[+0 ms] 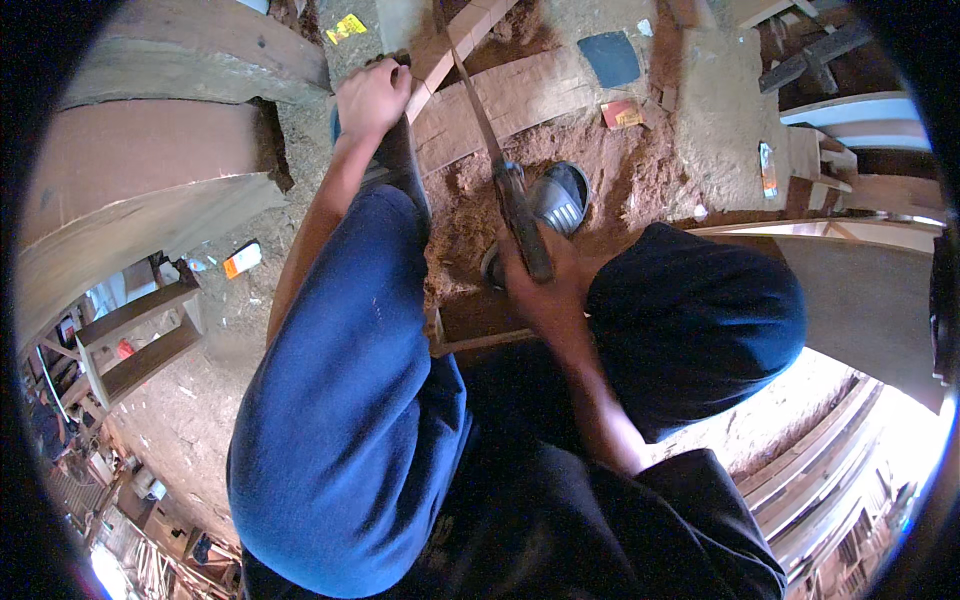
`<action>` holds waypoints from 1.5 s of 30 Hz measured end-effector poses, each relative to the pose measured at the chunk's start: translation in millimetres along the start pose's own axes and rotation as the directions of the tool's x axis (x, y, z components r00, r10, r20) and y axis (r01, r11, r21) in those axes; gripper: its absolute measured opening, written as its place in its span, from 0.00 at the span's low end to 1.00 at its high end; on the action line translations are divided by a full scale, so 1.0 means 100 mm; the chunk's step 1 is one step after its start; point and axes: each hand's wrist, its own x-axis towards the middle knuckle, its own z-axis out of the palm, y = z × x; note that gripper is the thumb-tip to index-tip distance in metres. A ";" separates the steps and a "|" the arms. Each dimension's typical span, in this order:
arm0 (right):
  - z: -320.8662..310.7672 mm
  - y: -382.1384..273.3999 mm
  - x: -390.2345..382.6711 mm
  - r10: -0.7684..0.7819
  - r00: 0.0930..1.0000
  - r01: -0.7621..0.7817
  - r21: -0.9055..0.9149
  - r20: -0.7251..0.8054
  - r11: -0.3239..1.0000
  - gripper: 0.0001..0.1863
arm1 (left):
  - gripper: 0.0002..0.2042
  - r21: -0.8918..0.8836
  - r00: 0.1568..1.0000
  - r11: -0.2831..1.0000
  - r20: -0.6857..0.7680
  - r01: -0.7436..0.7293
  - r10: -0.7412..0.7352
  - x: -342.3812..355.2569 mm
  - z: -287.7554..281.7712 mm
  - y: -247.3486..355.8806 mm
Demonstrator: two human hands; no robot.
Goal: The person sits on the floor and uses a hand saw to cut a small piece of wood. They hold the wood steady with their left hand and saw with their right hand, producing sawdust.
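Note:
My left hand (372,98) is closed at the end of a light wooden strip (448,55) that runs diagonally toward the top, beside a dark board (400,160) by my left knee. My right hand (540,270) grips the dark handle of a long, narrow saw (475,105), whose blade extends upward across the strip. Below them lie a pale plank (520,95) and heaps of sawdust (460,200). My grey striped shoe (560,200) is beside the saw handle, between my raised knees.
Large boards (150,170) line the left, with a small wooden frame (140,340) below. A dark square scrap (607,59) and coloured wrappers (620,114) lie on the dusty floor (720,150). Timber pieces (820,60) and a wide panel (870,320) stand at the right.

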 end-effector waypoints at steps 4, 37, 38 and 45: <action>0.07 -0.02 -0.10 0.006 0.999 -0.013 0.191 0.037 0.981 0.10 | 0.16 0.065 0.999 0.997 0.018 -0.035 0.034 -0.04 -0.01 -0.19; 0.06 -0.04 0.01 -0.001 1.000 0.001 0.086 0.001 0.996 0.11 | 0.18 -0.022 0.998 1.000 0.056 0.016 -0.015 0.04 -0.06 0.00; 0.08 0.01 -0.08 -0.014 1.000 0.016 0.101 -0.013 0.995 0.11 | 0.17 -0.022 0.999 1.000 0.045 -0.012 0.013 0.04 -0.03 0.00; 0.00 0.06 -0.36 0.025 1.000 -0.025 -0.004 -0.001 1.000 0.10 | 0.16 0.003 0.998 0.999 0.049 0.042 -0.042 -0.05 -0.03 -0.23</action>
